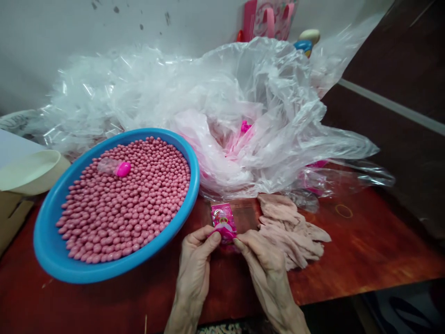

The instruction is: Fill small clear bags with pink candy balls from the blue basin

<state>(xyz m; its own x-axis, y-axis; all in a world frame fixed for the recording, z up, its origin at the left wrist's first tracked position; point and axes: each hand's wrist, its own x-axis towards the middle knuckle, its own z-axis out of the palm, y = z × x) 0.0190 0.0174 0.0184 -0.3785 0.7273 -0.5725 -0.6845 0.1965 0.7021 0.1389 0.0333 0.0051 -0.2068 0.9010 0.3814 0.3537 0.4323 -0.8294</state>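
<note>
My left hand [198,253] and my right hand [264,257] are close together over the table, thumbs and fingers pinched. Between them they hold a small bright pink plastic piece [226,234]; its exact kind does not show clearly. Right behind it is a shiny pink printed packet [222,214], partly covered by the piece. To the left stands a blue basin [189,153] filled with round pink candies [139,204]. On the candies lies a small clear container with a bright pink end [123,169]. A crumpled beige cloth [290,227] lies beside my right hand.
Large heaps of clear plastic bags [146,88] fill the back, one open bag [278,120] holding pink pieces. A cream bowl [38,171] is at the far left. A rubber band [344,211] lies on the red table [375,250]. A pink gift bag [269,21] stands behind.
</note>
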